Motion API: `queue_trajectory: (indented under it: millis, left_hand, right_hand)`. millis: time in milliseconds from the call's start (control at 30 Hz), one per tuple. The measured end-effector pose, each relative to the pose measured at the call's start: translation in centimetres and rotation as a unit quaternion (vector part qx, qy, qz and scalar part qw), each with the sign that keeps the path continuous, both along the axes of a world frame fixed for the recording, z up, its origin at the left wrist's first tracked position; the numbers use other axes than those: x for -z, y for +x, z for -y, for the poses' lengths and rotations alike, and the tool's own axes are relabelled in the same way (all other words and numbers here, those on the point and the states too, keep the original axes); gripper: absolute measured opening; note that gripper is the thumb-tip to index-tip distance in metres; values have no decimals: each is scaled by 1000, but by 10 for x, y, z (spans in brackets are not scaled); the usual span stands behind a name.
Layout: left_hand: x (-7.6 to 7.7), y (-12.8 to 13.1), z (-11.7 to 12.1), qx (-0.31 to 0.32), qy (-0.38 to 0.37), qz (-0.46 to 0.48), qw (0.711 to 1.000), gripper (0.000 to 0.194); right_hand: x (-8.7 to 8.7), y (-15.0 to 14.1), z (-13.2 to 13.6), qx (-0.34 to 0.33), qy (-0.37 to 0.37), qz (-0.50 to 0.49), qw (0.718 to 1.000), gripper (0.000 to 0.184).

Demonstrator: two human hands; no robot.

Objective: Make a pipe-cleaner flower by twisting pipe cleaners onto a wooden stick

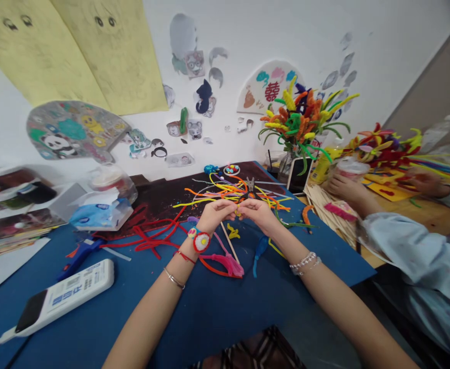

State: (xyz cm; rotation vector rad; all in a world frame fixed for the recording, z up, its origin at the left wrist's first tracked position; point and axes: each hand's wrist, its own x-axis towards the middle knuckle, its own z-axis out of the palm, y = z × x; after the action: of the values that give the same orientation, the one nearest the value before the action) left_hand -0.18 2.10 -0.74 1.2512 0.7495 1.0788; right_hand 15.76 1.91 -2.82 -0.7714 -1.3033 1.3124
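My left hand (218, 212) and my right hand (256, 211) meet over the blue table cover (209, 302), fingers pinched together on a small yellow pipe cleaner piece (239, 210) held between them. A thin wooden stick (229, 242) runs down from under my hands. Just beyond my fingers lies a tangle of yellow and orange pipe cleaners (236, 192) with pliers (250, 185) on it. A pink tassel (229, 265) and an orange loop lie below my left wrist. Red pipe cleaners (148, 238) spread to the left.
A white remote control (65, 297) and a blue glue gun (79, 253) lie at left. A vase of pipe-cleaner flowers (302, 123) stands behind a phone (299, 175). At right another person in a light blue sleeve (405, 246) works beside wooden sticks (327, 205).
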Motion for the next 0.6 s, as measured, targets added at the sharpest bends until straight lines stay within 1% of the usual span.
queue_trajectory:
  millis: [400, 600]
  left_hand:
    - [7, 2, -3, -30, 2, -2, 1000, 25]
    - [6, 3, 0, -55, 17, -34, 998, 23]
  right_hand:
    - [-1, 0, 2, 18, 19, 40, 999, 18]
    - [-1, 2, 1, 29, 44, 88, 995, 16]
